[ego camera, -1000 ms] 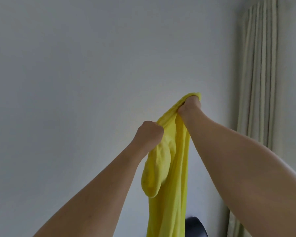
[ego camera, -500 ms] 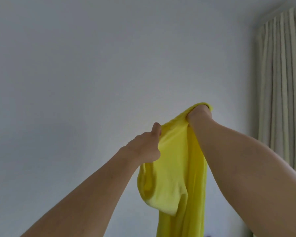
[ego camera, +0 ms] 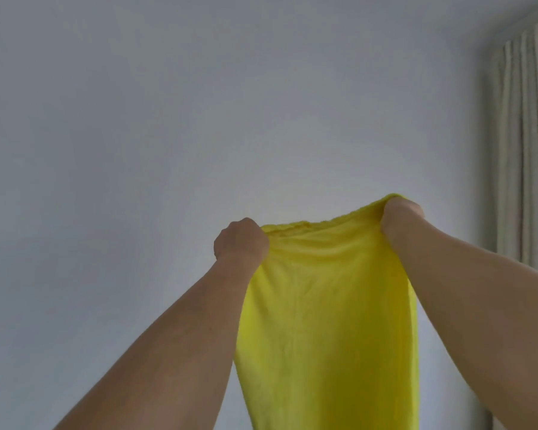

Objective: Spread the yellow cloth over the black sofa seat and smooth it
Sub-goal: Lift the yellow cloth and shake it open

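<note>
Two bare, sleeveless forearms, no jewellery.

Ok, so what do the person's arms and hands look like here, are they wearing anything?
Both forearms are bare as far as the frame shows: no sleeves, gloves, watch or bracelet. The left hand and right hand show no rings from this side; fingers are mostly hidden.

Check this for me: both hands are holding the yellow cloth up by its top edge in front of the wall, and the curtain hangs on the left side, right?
Not quite. The head view shows the curtain on the right side. The rest holds: the left hand and right hand grip the yellow cloth by its top edge before the wall.
</note>
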The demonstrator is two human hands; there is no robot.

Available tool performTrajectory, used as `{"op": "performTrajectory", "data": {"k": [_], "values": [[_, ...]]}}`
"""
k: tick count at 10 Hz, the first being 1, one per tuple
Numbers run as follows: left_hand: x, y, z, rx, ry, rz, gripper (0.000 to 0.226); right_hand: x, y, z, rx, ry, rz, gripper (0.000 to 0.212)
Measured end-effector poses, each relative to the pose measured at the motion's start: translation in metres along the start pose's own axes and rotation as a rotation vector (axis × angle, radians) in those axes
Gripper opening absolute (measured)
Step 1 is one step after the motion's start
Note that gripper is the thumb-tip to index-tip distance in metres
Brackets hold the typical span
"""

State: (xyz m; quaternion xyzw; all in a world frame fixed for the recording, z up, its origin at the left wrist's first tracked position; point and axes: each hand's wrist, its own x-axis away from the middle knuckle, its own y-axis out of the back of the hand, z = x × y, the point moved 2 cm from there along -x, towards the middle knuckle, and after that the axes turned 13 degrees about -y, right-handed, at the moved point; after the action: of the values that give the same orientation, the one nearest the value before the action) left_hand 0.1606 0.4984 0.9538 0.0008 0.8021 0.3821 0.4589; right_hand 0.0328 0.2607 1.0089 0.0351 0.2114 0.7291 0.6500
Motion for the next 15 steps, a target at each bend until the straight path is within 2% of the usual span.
{"op": "performTrajectory", "data": {"k": [1,2,3,4,5,6,7,8,9,10,11,12,13,14,15], "values": [[-0.006,-0.002,-0.012,0.014,-0.094,0.06,0.007,-0.015,0.004,-0.01,0.057,-0.005,-0.072,0.044],[-0.006,-0.01,-0.017,-0.121,-0.217,0.23,0.008,-0.026,0.021,-0.03,0.093,0.015,-0.256,0.041],[-0.007,-0.021,-0.015,-0.19,-0.202,0.255,0.012,-0.029,0.034,-0.05,0.108,0.047,-0.14,0.03],[-0.006,-0.031,-0.024,-0.05,-0.149,0.2,0.016,-0.018,0.038,-0.073,0.281,0.134,-0.182,0.022],[-0.001,-0.039,-0.038,0.005,-0.162,0.101,0.017,-0.011,0.033,-0.089,0.327,0.12,-0.172,0.018],[0.012,-0.039,-0.048,-0.055,-0.275,0.154,0.014,-0.021,0.031,-0.105,0.324,0.101,-0.166,0.022],[0.024,-0.036,-0.05,-0.212,-0.532,0.333,0.018,-0.031,0.029,-0.117,-0.028,-0.118,-0.142,0.031],[0.035,-0.038,-0.042,-0.474,-0.74,0.309,0.011,-0.054,0.016,-0.118,-0.892,-0.549,-0.4,0.041],[0.041,-0.048,-0.025,-0.635,-0.736,0.138,0.016,-0.04,0.011,-0.108,-0.976,-0.535,-0.42,0.045],[0.039,-0.055,-0.005,-0.607,-0.527,0.006,0.02,-0.044,0.008,-0.106,-0.819,-0.258,-0.337,0.031],[0.033,-0.06,0.016,-0.447,-0.29,-0.009,0.021,-0.043,0.005,-0.099,-0.195,0.127,-0.298,0.018],[0.03,-0.064,0.038,-0.409,-0.153,0.012,0.023,-0.023,-0.011,-0.097,0.65,0.694,-0.228,0.008],[0.027,-0.07,0.054,-0.481,-0.112,0.01,0.023,0.003,-0.019,-0.101,0.871,1.03,-0.148,0.021],[0.025,-0.077,0.064,-0.429,0.004,0.047,0.026,0.013,-0.023,-0.107,0.982,1.11,0.04,0.049],[0.03,-0.087,0.058,-0.412,0.004,0.129,0.034,0.015,-0.034,-0.117,1.278,1.079,-0.06,0.061]]}}
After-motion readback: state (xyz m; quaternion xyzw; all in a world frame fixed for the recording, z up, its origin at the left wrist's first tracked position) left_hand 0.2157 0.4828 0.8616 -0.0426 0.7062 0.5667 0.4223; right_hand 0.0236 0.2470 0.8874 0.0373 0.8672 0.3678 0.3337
